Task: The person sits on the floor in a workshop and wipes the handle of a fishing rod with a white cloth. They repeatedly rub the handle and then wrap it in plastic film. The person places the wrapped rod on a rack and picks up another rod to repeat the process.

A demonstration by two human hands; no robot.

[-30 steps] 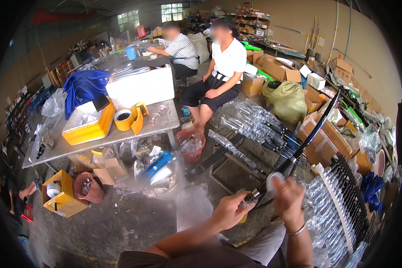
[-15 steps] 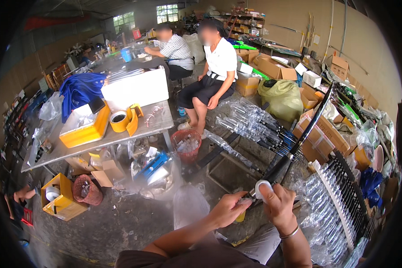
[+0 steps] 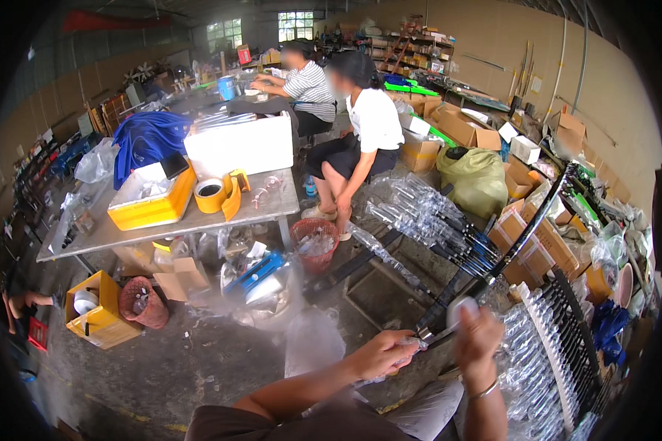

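Note:
A long black fishing rod [image 3: 526, 234] slants from my hands up toward the far right. My left hand [image 3: 382, 355] is closed around its near end, where crumpled clear plastic [image 3: 413, 342] shows at the fingers. Just to the right, my right hand [image 3: 479, 342] grips a white tape roll [image 3: 461, 314] beside the rod; motion blurs this hand a little. Whether the tape is touching the rod, I cannot tell.
Plastic-wrapped rods lie on a metal frame [image 3: 368, 298] ahead, and more rods [image 3: 537, 367] lean in a rack at right. A table [image 3: 125, 239] stands left, a red basket [image 3: 315, 259] beside it. Two people sit beyond; cartons [image 3: 531, 239] crowd the right.
My right hand has moved slightly right with the tape roll, away from my left hand. The rod has shifted a little right. The nearer seated person has bent forward, reaching toward the lower leg.

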